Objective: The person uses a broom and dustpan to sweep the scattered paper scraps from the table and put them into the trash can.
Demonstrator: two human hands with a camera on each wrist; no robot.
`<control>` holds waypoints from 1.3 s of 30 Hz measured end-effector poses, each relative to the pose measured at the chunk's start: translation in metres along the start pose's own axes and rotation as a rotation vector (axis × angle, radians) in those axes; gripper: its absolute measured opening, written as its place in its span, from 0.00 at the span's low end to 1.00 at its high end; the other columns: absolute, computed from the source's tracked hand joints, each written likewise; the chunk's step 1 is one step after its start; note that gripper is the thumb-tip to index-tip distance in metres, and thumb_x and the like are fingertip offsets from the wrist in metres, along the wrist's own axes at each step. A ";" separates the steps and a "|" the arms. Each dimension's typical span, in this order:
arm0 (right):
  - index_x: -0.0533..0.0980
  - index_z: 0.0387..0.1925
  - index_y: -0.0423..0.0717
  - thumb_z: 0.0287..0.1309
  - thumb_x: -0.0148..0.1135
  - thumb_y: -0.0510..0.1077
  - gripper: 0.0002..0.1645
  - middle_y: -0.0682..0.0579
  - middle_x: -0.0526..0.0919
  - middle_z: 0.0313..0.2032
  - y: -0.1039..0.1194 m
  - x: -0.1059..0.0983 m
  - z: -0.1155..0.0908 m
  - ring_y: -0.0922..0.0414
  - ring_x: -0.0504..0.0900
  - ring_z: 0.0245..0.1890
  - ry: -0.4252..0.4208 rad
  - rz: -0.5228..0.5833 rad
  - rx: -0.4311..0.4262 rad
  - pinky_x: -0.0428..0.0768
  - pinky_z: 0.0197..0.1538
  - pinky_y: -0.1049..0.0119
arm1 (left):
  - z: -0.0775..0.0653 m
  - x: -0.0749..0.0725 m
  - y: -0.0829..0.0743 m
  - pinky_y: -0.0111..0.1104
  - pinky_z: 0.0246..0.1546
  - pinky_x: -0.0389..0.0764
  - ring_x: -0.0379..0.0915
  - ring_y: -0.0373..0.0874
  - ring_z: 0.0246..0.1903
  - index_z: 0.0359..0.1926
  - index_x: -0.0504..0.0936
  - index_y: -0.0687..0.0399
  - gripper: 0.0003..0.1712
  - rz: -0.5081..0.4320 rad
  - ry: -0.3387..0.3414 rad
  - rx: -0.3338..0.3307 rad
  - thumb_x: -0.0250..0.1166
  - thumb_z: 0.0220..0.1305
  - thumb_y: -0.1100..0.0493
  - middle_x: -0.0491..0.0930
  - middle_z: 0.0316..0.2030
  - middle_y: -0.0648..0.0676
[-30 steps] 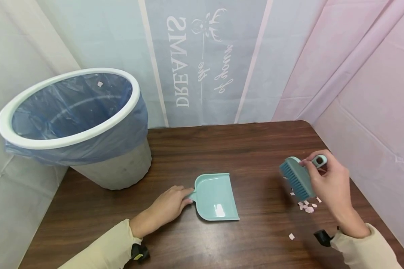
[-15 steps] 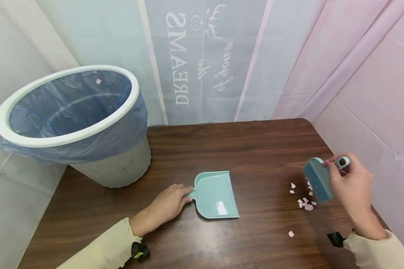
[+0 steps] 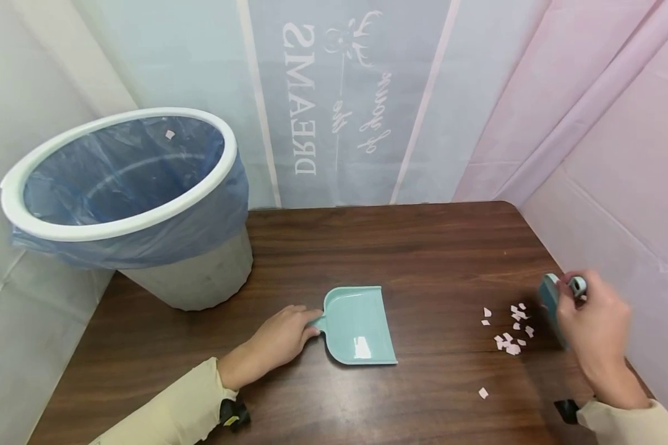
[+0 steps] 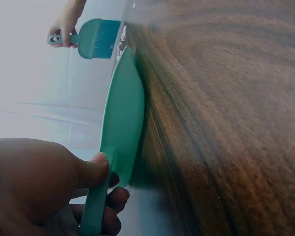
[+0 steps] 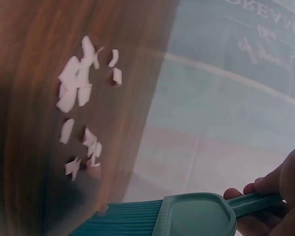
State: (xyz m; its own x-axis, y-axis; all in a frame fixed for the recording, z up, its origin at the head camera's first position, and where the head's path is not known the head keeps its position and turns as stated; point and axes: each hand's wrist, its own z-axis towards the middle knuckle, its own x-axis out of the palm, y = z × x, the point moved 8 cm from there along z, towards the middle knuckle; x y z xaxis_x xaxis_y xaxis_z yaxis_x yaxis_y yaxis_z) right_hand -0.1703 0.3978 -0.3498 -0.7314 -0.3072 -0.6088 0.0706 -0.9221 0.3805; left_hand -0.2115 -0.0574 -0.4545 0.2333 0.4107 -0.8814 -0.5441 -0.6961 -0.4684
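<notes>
My left hand (image 3: 279,340) grips the handle of a light teal dustpan (image 3: 359,326), which lies near the middle of the table with its wide lip facing right. The left wrist view shows thumb and fingers around the dustpan's handle (image 4: 96,206). At the right side, my right hand (image 3: 595,321) holds a teal hand brush (image 5: 194,216) by its handle, bristles pointing down at the table. Several small white paper scraps (image 3: 513,348) lie in a loose cluster just left of the brush. One single scrap (image 3: 483,392) lies apart, closer to the front.
A grey bin (image 3: 211,278) with a white rim ring (image 3: 231,145) and blue liner stands at the left back, a scrap (image 3: 169,134) stuck inside its liner. The brown wooden table (image 3: 412,247) meets cloth hangings at the back and a pale wall (image 3: 629,228) on the right.
My right hand has carried the brush to the right, past the scraps, and now holds it more upright beyond them. The left hand and dustpan have stayed in place.
</notes>
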 end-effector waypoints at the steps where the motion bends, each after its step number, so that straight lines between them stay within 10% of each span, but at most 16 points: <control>1: 0.80 0.36 0.32 0.57 0.63 0.31 0.05 0.34 0.83 0.29 -0.002 0.001 -0.002 0.91 0.59 0.29 0.000 -0.002 0.000 0.59 0.27 0.84 | 0.000 0.000 0.000 0.46 0.53 0.80 0.81 0.54 0.49 0.59 0.81 0.64 0.20 -0.002 0.002 0.002 0.67 0.70 0.60 0.84 0.47 0.59; 30: 0.79 0.35 0.40 0.54 0.70 0.27 0.10 0.41 0.85 0.30 0.055 0.021 -0.023 0.80 0.67 0.20 0.155 0.119 -0.024 0.66 0.22 0.82 | 0.001 0.001 0.002 0.50 0.60 0.76 0.77 0.60 0.57 0.61 0.81 0.65 0.22 -0.027 0.035 -0.060 0.66 0.71 0.59 0.82 0.55 0.64; 39: 0.78 0.34 0.42 0.51 0.70 0.26 0.12 0.45 0.84 0.29 0.076 0.022 -0.031 0.89 0.66 0.33 0.173 0.157 -0.082 0.69 0.27 0.85 | 0.000 0.002 0.003 0.50 0.60 0.76 0.77 0.60 0.57 0.61 0.81 0.65 0.22 -0.025 0.032 -0.050 0.66 0.70 0.59 0.82 0.55 0.64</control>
State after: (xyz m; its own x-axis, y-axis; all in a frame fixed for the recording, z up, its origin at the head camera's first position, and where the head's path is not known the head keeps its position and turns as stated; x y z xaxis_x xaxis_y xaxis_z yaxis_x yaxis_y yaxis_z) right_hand -0.1602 0.3134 -0.3556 -0.5803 -0.4779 -0.6594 0.2344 -0.8735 0.4268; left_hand -0.2127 -0.0583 -0.4573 0.2720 0.4099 -0.8706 -0.4968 -0.7151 -0.4918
